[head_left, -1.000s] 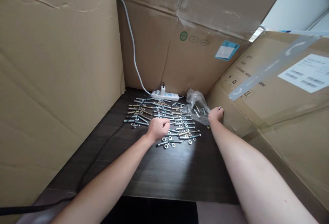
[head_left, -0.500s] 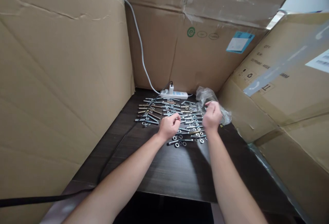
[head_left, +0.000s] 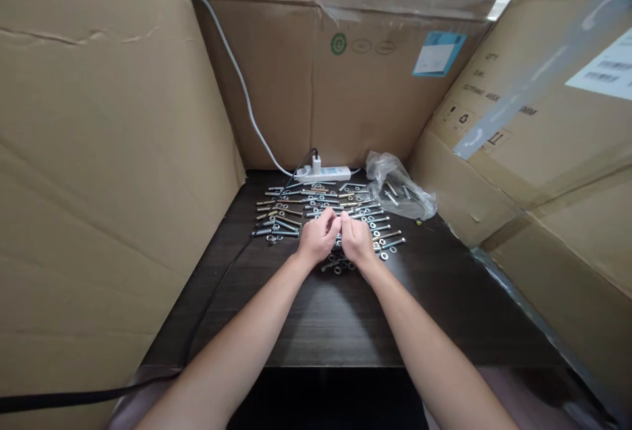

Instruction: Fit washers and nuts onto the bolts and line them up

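My left hand [head_left: 318,238] and my right hand [head_left: 356,241] are brought together over the middle of a spread of metal bolts [head_left: 286,214] and washers [head_left: 384,255] on a dark wooden table [head_left: 320,318]. Both hands have their fingers curled and pinched, fingertips touching each other. What they pinch is too small to make out. Rows of bolts lie to the left, behind and to the right of the hands. A crumpled clear plastic bag [head_left: 399,186] with a few bolts in it lies at the back right.
Tall cardboard boxes [head_left: 108,140] wall the table on the left, back and right [head_left: 543,140]. A white power strip [head_left: 323,173] lies at the back, with a white cable [head_left: 237,74] rising from it. A black cable [head_left: 207,311] runs along the left side.
My right hand has left the plastic bag at the right and come across to meet my left hand over the bolts. The view has shifted a little.
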`<state>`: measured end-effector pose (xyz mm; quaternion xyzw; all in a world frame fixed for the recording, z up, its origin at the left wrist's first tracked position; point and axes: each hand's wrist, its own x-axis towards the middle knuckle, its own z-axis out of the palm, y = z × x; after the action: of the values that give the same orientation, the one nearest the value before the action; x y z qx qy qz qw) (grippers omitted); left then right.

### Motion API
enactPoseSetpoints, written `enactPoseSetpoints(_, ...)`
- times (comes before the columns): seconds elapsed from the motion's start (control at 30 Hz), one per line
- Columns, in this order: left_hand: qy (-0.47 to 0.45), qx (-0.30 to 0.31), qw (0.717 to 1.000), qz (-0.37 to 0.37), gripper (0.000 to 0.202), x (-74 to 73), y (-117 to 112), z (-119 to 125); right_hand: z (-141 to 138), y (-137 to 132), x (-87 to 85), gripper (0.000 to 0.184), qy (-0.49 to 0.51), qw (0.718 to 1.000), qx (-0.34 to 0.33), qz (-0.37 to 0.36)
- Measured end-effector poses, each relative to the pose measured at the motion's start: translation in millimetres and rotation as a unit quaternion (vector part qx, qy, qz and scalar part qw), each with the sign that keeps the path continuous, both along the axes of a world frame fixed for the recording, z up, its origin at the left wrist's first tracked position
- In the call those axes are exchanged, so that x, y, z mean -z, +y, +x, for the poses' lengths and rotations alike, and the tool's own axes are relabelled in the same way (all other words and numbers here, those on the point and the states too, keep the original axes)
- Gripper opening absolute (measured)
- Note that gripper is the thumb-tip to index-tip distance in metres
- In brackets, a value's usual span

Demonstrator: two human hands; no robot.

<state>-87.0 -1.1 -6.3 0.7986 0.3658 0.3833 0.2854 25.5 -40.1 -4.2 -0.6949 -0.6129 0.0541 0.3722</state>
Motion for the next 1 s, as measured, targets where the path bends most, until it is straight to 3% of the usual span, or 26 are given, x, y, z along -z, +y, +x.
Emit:
enactPoseSetpoints(0.3, 0.02, 0.059, 0.998, 0.029, 0.017, -5.9, -3, 0, 9, 2, -4.5, 0.057, -0.015, 1.0, 0.009, -0.023)
enactPoseSetpoints(0.47, 0.043, 0.027, 0.999, 0.02, 0.027, -1.8, 0, 4, 10, 3, -3.3, 0.058, -0.061, 0.997, 0.031, -0.023)
enactPoseSetpoints(0.8, -0.036, -0.004, 0.999, -0.029, 0.056, 16.8, 10, 9, 3, 1, -0.9, 0.054, -0.155, 0.986, 0.06, 0.0)
enactPoseSetpoints(0.9, -0.047, 0.002, 0.999, -0.025, 0.054, 14.8, 8, 8, 1, -1, -2.2, 0.052, -0.16, 0.986, 0.049, 0.009)
enactPoseSetpoints(1.0, -0.061, 0.019, 0.998, -0.002, 0.039, 7.3, 4, 5, -1, -3, -4.5, 0.049, -0.151, 0.987, 0.046, 0.011)
